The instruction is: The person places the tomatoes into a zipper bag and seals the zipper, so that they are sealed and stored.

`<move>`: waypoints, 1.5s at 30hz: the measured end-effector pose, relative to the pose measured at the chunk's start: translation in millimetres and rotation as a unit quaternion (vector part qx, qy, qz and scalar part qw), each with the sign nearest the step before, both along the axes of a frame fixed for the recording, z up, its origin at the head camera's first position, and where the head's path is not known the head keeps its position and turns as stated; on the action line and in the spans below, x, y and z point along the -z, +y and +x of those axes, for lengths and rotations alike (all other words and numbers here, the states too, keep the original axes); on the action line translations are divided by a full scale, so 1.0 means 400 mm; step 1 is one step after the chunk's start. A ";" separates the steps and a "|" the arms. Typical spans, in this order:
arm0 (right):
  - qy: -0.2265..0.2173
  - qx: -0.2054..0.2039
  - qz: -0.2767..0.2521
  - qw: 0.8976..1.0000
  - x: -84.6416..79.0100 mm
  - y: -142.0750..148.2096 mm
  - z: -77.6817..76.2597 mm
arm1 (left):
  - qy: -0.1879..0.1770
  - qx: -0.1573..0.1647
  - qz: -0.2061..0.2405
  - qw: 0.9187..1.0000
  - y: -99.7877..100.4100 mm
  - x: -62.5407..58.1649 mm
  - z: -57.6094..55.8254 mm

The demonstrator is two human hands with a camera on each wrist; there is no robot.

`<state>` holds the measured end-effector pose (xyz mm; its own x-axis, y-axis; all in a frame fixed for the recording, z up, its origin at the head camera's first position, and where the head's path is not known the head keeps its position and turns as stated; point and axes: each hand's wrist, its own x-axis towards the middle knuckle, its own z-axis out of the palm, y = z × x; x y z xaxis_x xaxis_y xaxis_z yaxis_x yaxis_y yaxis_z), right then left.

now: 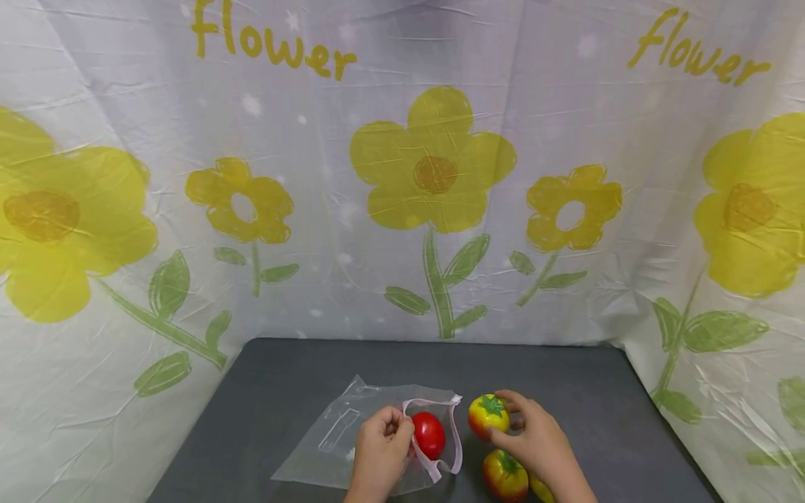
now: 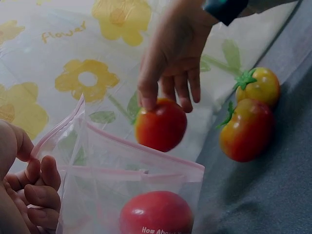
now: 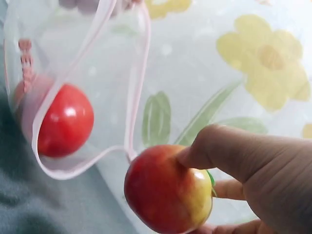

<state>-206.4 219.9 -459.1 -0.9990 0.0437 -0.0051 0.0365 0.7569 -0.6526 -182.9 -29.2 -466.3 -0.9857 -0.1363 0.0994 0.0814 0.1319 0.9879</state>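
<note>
My left hand (image 1: 382,447) pinches the pink zip edge of a clear zip bag (image 1: 333,440), whose mouth gapes toward the right. Inside the bag, near the opening, lies a red tomato (image 1: 430,434). In my right hand (image 1: 537,436) is a red and yellow toy tomato (image 1: 488,415) with a green leaf top, gripped between thumb and fingers just right of the bag's mouth. The right wrist view shows this held tomato (image 3: 163,187) beside the pink zip strip (image 3: 73,168). Below the right hand sits another red-yellow tomato (image 1: 505,475).
One more yellowish tomato (image 2: 261,87) rests against the red-yellow one, partly hidden by the right hand in the head view. The dark grey table (image 1: 283,363) is enclosed by a white curtain (image 1: 327,209) printed with yellow flowers.
</note>
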 end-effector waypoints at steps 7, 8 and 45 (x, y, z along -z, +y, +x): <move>-0.018 -0.026 -0.058 0.998 -0.021 -0.026 0.039 | 0.014 -0.002 0.001 1.000 0.003 0.002 0.002; -0.019 -0.037 -0.064 0.997 -0.021 -0.030 0.043 | 0.017 0.000 0.002 1.000 0.004 0.002 0.002; -0.059 -0.282 -0.287 0.914 0.016 -0.101 0.025 | 0.006 0.009 0.029 1.000 0.012 0.009 0.001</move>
<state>-196.5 179.3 -465.5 -0.8532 -0.5210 0.0250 -0.1580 0.2123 -0.9644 -182.4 -24.4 -470.0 -0.9867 -0.1245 0.1045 0.0959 0.0734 0.9927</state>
